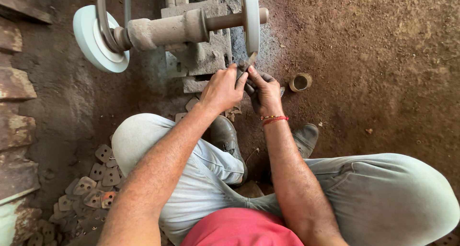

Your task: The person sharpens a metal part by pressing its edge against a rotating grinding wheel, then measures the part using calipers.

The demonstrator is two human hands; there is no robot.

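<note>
Both hands meet at the grinder: the left hand (221, 89) and the right hand (263, 93) pinch a small metal piece (243, 68) together, fingers curled tight around it, pressing it up against the edge of the right-hand grinding wheel (250, 16). A heap of flat metal plates (91, 188) lies by the left knee.

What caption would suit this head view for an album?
Both hands press a small metal piece against a spinning grinding wheel.
</note>
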